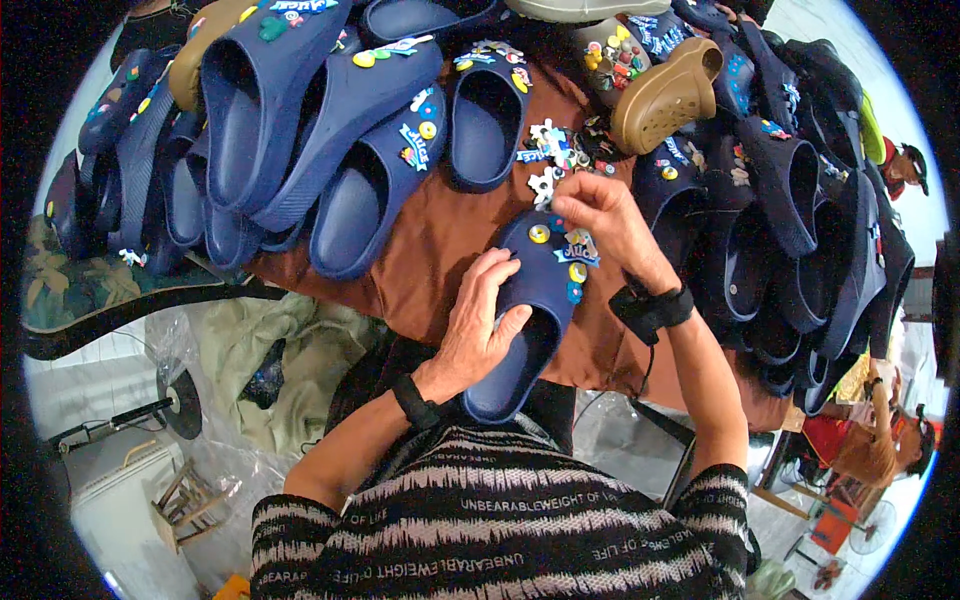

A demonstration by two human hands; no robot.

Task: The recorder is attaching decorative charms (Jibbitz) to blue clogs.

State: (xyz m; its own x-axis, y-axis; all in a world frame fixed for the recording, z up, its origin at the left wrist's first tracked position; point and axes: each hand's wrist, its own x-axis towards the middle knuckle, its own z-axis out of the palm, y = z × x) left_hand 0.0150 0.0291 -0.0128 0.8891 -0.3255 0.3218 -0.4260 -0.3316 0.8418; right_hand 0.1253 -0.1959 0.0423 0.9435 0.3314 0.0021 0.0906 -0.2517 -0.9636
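Left hand point(478, 325) clamps the navy slipper point(530, 310) at the brown tabletop's point(430, 250) near edge while the right hand point(605, 225) pinches a charm point(545, 187) above its strap; a loose pinch could drop it among the spare charms point(560, 145).

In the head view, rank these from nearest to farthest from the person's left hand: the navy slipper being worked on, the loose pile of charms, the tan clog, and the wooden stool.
1. Navy slipper: under the left hand, touching it.
2. Pile of charms: on the brown cloth, above and a little right.
3. Wooden stool and tan clog: too close to call; stool lower left on the floor, clog upper right.
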